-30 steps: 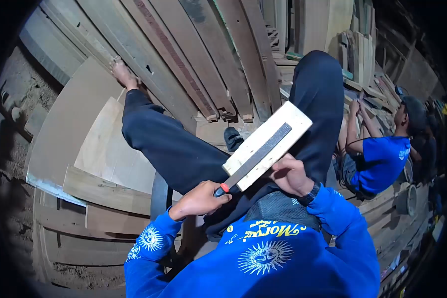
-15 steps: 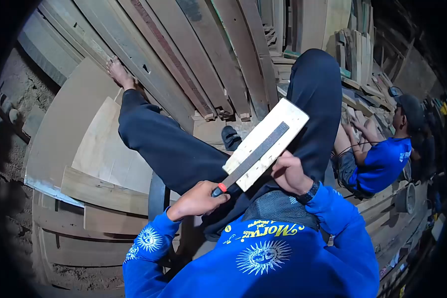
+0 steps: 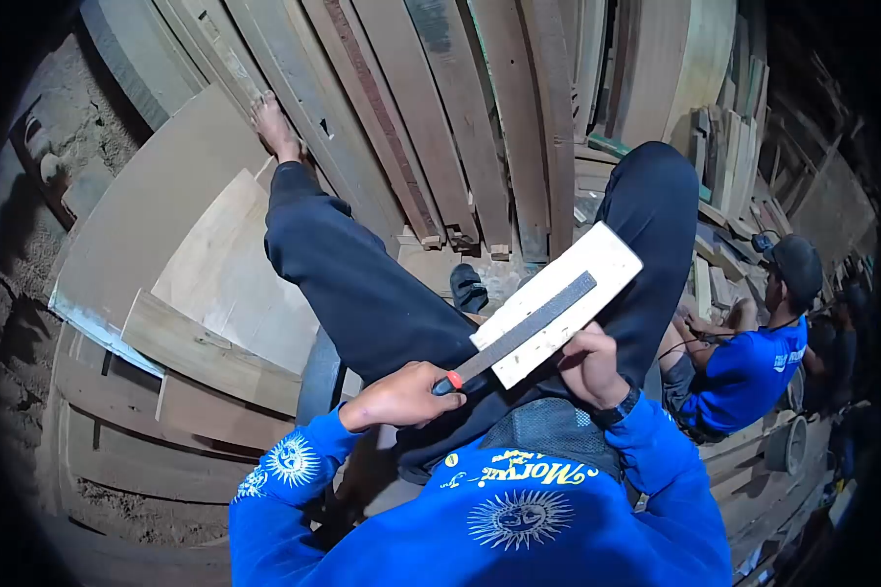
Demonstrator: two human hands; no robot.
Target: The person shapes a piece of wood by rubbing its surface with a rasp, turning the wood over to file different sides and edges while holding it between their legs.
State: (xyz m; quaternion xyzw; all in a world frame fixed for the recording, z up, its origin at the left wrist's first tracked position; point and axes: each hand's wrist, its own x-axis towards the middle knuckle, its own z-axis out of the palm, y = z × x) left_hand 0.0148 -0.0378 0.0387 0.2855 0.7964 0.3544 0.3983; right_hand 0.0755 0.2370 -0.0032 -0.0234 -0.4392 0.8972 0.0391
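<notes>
My left hand (image 3: 401, 394) is wrapped round the black and red handle (image 3: 448, 383) of a flat metal file (image 3: 533, 321). The file's dark blade lies along a pale wooden block (image 3: 612, 256), which rests across my lap and points up toward my right knee. Beside the block's lower right edge, my right hand (image 3: 593, 364) is closed with its fingers curled in. Whether anything is inside those fingers is hidden. A dark watch (image 3: 617, 406) circles the right wrist.
Long planks (image 3: 401, 108) lean in front of me. Curved boards (image 3: 220, 245) are stacked at left. A sandal (image 3: 468, 289) lies between my legs. At right sits a person in a blue shirt (image 3: 749, 377), near wood offcuts and a bucket (image 3: 785, 445).
The view has shifted, so most things appear lower and further right. My right hand's fingers have curled in more. The file still lies along the block in about the same place.
</notes>
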